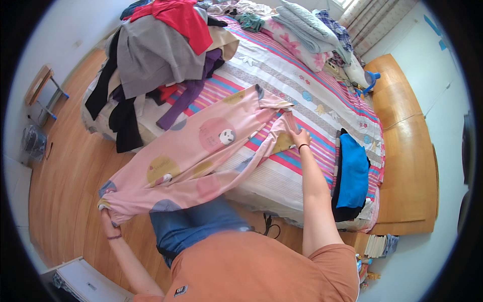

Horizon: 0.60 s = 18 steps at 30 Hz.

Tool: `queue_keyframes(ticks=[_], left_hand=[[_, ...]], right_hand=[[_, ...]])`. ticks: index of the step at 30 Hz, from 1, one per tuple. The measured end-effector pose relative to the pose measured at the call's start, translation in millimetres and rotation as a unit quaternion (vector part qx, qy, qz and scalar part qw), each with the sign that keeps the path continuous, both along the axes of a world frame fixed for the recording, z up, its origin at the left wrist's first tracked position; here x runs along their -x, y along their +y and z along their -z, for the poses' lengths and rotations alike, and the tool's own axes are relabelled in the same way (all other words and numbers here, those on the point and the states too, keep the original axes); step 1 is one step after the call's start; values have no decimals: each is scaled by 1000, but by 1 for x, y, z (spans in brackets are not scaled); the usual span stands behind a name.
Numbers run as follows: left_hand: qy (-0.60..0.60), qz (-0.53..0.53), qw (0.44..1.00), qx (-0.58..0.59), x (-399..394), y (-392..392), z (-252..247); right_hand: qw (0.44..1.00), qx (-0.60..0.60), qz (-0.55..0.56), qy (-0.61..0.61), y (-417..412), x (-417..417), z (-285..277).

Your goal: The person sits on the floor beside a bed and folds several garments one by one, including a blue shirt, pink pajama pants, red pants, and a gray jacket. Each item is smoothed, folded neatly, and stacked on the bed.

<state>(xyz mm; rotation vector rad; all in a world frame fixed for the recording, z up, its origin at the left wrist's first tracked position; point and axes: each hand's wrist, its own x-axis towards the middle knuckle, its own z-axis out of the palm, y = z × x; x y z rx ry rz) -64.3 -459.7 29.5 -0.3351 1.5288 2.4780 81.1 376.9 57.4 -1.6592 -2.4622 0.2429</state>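
A pair of pink pants with panda prints and coloured dots (188,151) is stretched between my two hands, partly over the bed and partly in the air in front of my legs. My left hand (109,221) grips the bunched waist end at the lower left. At the upper right, my right hand (301,136) pinches the end of one pant leg above the striped bedspread. The other leg's cuff lies close by, further up the bed. Part of my left hand's fingers is hidden by the fabric.
A heap of clothes, with a grey garment (158,56) and a red one (185,22), covers the bed's far left. A folded blue garment (353,170) tops a stack near the wooden headboard (403,151). Folded quilts (305,28) lie at the back. A stool (39,85) stands left.
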Motion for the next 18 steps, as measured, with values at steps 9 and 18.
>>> queue_keyframes(ticks=[9, 18], left_hand=[[-5, -76, 975, 208, 7, -15, -7], [22, -57, 984, 169, 31, 0, 0]], right_hand=[[780, 398, -47, 480, 38, -32, -64], [443, 434, -153, 769, 101, -34, -199]])
